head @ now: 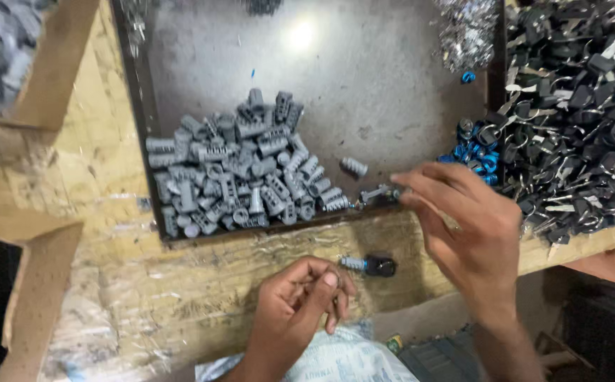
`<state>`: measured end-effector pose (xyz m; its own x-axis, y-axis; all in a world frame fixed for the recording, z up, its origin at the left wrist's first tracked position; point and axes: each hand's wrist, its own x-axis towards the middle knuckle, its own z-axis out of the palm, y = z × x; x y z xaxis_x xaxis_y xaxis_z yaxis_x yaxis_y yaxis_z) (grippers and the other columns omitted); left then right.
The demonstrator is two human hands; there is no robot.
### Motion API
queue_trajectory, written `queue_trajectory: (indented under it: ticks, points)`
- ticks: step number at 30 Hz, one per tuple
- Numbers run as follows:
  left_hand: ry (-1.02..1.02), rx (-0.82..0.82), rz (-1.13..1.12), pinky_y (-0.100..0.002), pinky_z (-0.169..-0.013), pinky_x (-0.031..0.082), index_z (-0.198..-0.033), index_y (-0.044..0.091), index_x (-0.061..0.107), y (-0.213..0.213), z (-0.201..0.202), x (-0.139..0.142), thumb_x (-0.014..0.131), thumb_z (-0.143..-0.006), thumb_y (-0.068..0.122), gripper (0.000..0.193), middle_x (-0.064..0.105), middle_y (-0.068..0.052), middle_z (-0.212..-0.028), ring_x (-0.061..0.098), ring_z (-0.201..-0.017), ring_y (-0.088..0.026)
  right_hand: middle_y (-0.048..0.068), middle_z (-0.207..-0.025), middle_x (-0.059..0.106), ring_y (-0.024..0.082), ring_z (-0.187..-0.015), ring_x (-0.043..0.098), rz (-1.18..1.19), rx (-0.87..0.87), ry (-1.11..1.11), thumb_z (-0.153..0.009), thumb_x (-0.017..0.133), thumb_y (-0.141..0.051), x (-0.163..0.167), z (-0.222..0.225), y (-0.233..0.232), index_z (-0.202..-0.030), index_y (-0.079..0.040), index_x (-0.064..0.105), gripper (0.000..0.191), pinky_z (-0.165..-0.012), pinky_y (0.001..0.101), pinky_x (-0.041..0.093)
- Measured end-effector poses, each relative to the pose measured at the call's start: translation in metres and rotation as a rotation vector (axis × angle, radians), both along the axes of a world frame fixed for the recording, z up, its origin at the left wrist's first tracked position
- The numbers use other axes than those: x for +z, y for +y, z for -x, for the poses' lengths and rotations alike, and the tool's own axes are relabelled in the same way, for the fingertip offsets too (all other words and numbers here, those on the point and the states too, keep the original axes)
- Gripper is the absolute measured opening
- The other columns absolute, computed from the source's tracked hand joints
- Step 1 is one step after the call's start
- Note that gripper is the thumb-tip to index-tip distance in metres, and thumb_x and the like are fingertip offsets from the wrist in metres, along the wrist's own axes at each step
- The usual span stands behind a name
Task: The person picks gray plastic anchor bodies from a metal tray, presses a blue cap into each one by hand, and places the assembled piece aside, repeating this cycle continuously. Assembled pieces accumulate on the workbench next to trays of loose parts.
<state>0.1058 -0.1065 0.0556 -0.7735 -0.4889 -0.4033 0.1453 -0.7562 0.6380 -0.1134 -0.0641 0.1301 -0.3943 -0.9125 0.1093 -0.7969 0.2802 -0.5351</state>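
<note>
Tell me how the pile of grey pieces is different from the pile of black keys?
The grey pieces are stubby, ridged cylinders; the black keys have flat metal blades with dark heads. The grey pieces lie heaped inside the metal tray, while the black keys lie outside it, to its right. The pile of keys looks bigger. Both are loose, jumbled heaps.

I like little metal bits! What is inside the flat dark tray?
Inside the flat dark metal tray lies a heap of small grey ribbed metal cylinders, one loose one and small blue rings. Whatever lies under the heap is hidden.
</note>
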Motion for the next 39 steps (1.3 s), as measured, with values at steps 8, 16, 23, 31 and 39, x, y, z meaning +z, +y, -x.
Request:
queue_trajectory:
  ticks: [8,16,23,31,39]
  points:
    - [0.168,-0.181,-0.37,-0.032,-0.051,0.053,-0.095,-0.009,0.065,0.003,0.001,0.034,0.059,-0.103,0.01,0.022,0.071,-0.018,-0.085,0.064,-0.058,-0.018,0.025,-0.11,0.073,0.025,-0.097,0.072,0.286,-0.253,-1.063,-0.085,0.072,0.019,-0.037,-0.065,0.111,-0.105,0.01,0.064,0.022,-0.083,0.0345,0.063]
    - [0.03,-0.209,-0.284,-0.027,-0.036,0.038,-0.09,-0.009,0.067,0.019,-0.003,0.035,0.066,-0.1,0.01,0.021,0.066,-0.01,-0.072,0.053,-0.047,-0.009,0.019,-0.107,0.078,0.022,-0.096,0.077,0.253,-0.173,-0.766,-0.081,0.071,0.019,-0.038,-0.078,0.129,-0.109,0.004,0.076,0.032,-0.081,0.0282,0.064]
    - [-0.136,-0.28,-0.04,-0.021,-0.038,0.031,-0.091,-0.006,0.07,0.019,-0.015,0.043,0.069,-0.098,0.012,0.019,0.058,0.001,-0.062,0.043,-0.046,-0.002,0.018,-0.104,0.078,0.019,-0.086,0.076,0.271,-0.148,-0.859,-0.083,0.068,0.017,-0.04,-0.09,0.143,-0.111,0.002,0.077,0.033,-0.07,0.0255,0.064]
    - [-0.137,-0.326,0.127,-0.022,-0.04,0.031,-0.09,-0.005,0.074,0.021,-0.017,0.05,0.071,-0.097,0.013,0.02,0.058,0.003,-0.06,0.042,-0.048,-0.001,0.017,-0.102,0.078,0.014,-0.076,0.072,0.267,-0.204,-0.857,-0.085,0.058,0.021,-0.026,-0.098,0.142,-0.115,0.001,0.076,0.04,-0.065,0.0226,0.061]
    - [-0.382,-0.315,0.697,-0.025,-0.042,0.033,-0.084,-0.001,0.078,0.033,-0.023,0.064,0.077,-0.092,0.011,0.014,0.059,-0.001,-0.053,0.043,-0.047,-0.003,0.015,-0.104,0.077,0.014,-0.082,0.075,0.284,-0.052,-0.611,-0.082,0.057,0.024,-0.019,-0.1,0.145,-0.121,-0.001,0.073,0.048,-0.071,0.0219,0.062]
